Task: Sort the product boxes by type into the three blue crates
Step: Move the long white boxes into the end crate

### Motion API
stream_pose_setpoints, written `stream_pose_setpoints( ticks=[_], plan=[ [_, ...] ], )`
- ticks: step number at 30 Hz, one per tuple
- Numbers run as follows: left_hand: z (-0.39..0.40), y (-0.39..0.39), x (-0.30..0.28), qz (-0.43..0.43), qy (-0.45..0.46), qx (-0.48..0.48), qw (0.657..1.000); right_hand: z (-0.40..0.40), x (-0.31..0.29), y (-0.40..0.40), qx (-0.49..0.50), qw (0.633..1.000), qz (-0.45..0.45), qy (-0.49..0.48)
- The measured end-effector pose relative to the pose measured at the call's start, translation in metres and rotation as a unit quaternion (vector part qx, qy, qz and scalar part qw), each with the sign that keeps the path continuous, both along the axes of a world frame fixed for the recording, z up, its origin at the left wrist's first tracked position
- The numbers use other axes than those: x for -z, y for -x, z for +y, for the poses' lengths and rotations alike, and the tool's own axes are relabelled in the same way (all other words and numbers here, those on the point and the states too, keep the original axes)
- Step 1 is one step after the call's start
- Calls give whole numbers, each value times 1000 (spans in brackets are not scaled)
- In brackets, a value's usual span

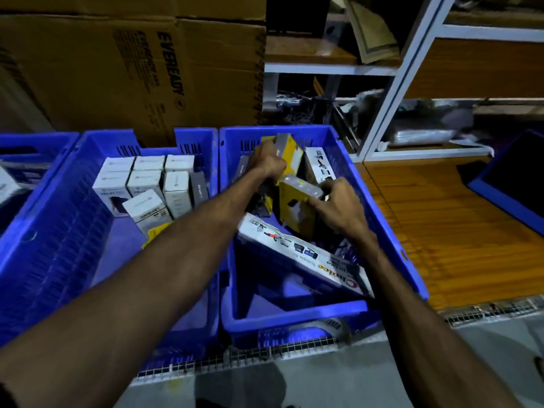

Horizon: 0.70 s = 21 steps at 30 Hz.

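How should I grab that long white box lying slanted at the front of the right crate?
Probably best to take the long white box across its narrow width near the middle, coming from above. It lies tilted with its broad printed face up and bare, while its far end sits under the right hand and the yellow boxes.

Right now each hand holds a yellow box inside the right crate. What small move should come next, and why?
Probably lift both boxes up out of the right crate. The left hand grips one yellow box and the right hand grips another. This crate also holds long white boxes, a different type, so the yellow ones seem to belong elsewhere.
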<state>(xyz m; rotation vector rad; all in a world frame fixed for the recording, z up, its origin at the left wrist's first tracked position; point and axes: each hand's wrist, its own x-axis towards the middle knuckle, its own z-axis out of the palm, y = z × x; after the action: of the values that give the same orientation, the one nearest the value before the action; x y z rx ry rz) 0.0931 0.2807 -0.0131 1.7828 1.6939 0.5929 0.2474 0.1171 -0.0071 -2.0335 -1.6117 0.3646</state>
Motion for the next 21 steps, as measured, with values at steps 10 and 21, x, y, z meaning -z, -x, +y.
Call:
stream_pose_setpoints(
  ticks=[10, 21],
  plan=[
    [-94, 142, -81, -456, -10, -110, 883, -47, -53, 15, 45, 850, 502, -156],
    [-300, 330, -69, -521, -73, -291, 799, -91, -82, 196, -75, 758, 648, 30]
  ],
)
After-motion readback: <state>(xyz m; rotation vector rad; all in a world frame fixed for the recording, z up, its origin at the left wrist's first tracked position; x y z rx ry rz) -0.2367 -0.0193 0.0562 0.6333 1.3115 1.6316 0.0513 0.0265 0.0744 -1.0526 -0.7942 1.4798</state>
